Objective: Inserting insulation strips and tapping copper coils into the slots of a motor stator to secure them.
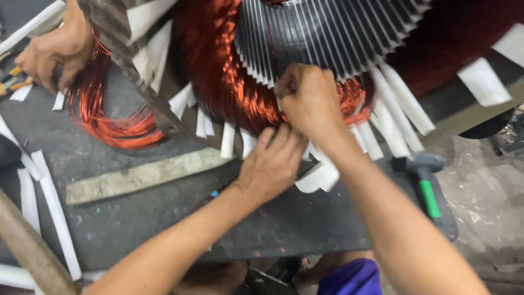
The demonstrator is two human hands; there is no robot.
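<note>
Head view: our right hand (308, 98) fists on the white insulation paper strip (319, 169) at the copper winding (240, 93); left hand (273, 161) pinches just below, nearer us.

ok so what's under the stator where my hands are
Under the stator lies a dark mat, with white paper strips hanging beside the left hand and right hand. The hands cover the copper winding there.
</note>
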